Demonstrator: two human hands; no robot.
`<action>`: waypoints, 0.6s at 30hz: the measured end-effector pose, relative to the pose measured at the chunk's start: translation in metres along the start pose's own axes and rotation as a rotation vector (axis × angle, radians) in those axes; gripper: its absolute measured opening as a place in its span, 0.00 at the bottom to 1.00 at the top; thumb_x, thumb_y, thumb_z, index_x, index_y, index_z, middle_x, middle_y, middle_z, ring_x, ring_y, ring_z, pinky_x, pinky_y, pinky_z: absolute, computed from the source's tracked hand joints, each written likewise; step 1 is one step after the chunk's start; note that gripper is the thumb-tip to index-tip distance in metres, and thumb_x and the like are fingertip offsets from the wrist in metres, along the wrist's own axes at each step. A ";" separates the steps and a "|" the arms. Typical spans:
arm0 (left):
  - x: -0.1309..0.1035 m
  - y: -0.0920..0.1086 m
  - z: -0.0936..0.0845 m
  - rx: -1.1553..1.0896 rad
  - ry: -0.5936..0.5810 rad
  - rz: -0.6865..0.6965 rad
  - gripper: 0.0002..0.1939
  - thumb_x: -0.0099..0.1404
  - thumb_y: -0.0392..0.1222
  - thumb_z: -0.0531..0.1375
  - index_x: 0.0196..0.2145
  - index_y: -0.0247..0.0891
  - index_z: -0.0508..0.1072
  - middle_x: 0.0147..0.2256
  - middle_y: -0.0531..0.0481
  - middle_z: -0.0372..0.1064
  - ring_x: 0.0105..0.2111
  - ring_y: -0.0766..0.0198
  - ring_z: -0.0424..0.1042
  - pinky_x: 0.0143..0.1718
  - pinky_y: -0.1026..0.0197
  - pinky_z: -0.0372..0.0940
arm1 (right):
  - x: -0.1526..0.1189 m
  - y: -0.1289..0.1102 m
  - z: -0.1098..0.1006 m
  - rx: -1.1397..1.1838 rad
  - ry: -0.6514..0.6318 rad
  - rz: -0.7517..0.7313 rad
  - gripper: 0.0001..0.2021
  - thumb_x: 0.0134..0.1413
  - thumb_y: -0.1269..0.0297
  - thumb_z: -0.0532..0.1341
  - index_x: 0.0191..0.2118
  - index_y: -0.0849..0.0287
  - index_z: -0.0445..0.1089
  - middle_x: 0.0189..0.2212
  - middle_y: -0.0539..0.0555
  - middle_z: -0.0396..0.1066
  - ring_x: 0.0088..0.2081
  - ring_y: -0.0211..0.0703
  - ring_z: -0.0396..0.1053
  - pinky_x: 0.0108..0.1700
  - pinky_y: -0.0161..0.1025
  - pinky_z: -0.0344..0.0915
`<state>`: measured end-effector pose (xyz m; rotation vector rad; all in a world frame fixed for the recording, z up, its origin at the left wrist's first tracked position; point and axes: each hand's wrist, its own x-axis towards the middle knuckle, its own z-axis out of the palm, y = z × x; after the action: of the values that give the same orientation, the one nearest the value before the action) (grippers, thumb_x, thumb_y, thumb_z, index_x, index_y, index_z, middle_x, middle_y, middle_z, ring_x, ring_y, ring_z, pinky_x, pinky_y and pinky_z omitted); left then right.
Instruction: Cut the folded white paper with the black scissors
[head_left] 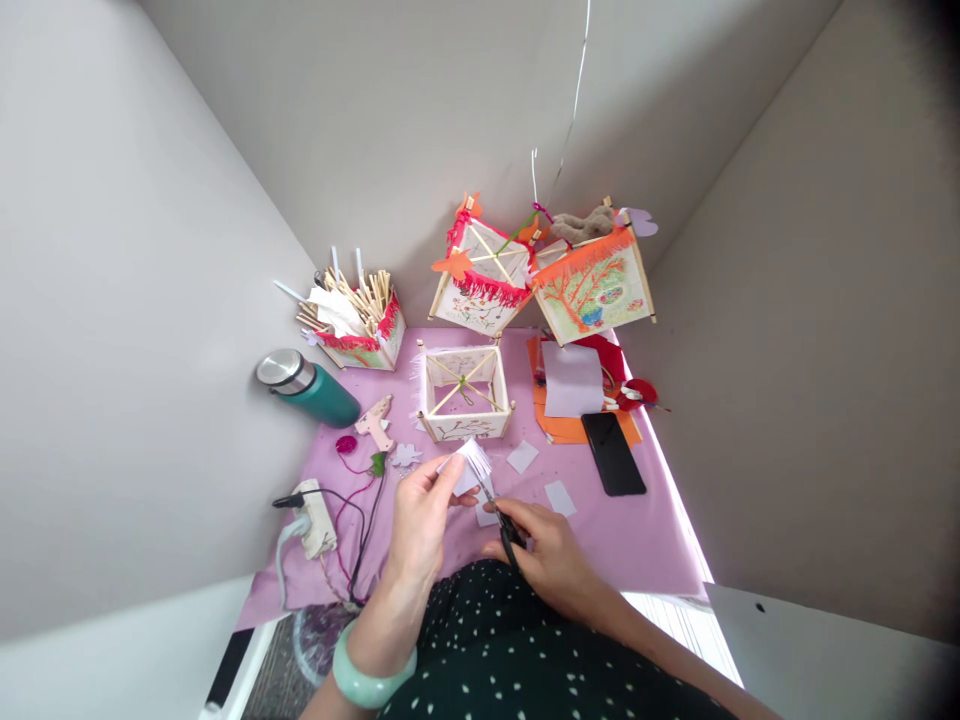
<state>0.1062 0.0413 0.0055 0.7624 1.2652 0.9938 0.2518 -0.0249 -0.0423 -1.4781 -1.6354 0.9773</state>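
My left hand [424, 520] pinches a small folded piece of pale lilac paper [469, 462] above the purple tablecloth [622, 540]. My right hand [544, 555] grips a pair of dark scissors [504, 518] whose blades point up at the lower edge of that paper. A pale green bangle sits on my left wrist. Just beyond the paper stands an open square lantern frame [465, 393] of sticks and white paper.
Two finished fringed lanterns [480, 272] [596, 282] hang at the back. A box of sticks [358, 322], a teal flask [309, 390], a glue gun [375, 420], a power strip [313, 515], a black phone [613, 452], orange and lilac sheets [571, 385] and paper scraps [523, 456] lie around.
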 end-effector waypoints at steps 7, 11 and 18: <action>0.002 0.001 0.000 0.000 -0.002 -0.007 0.19 0.55 0.51 0.68 0.36 0.31 0.80 0.31 0.45 0.76 0.26 0.64 0.72 0.28 0.62 0.69 | -0.001 0.004 0.000 -0.007 -0.006 0.005 0.16 0.57 0.54 0.63 0.45 0.61 0.75 0.29 0.53 0.74 0.29 0.41 0.69 0.33 0.35 0.63; 0.002 0.002 0.000 0.005 -0.005 -0.008 0.18 0.54 0.50 0.68 0.35 0.31 0.80 0.30 0.45 0.76 0.26 0.64 0.72 0.28 0.62 0.69 | -0.001 0.006 0.001 -0.012 0.003 0.006 0.16 0.56 0.55 0.63 0.45 0.61 0.75 0.29 0.53 0.74 0.29 0.41 0.68 0.33 0.35 0.63; 0.001 0.004 0.001 0.039 0.004 0.018 0.18 0.53 0.50 0.69 0.32 0.30 0.80 0.29 0.44 0.75 0.27 0.64 0.71 0.29 0.61 0.70 | 0.000 0.005 0.000 -0.021 0.003 0.008 0.14 0.56 0.57 0.64 0.44 0.59 0.74 0.30 0.53 0.75 0.29 0.40 0.69 0.33 0.34 0.63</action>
<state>0.1065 0.0440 0.0088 0.8035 1.2869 0.9875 0.2540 -0.0249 -0.0468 -1.5006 -1.6435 0.9649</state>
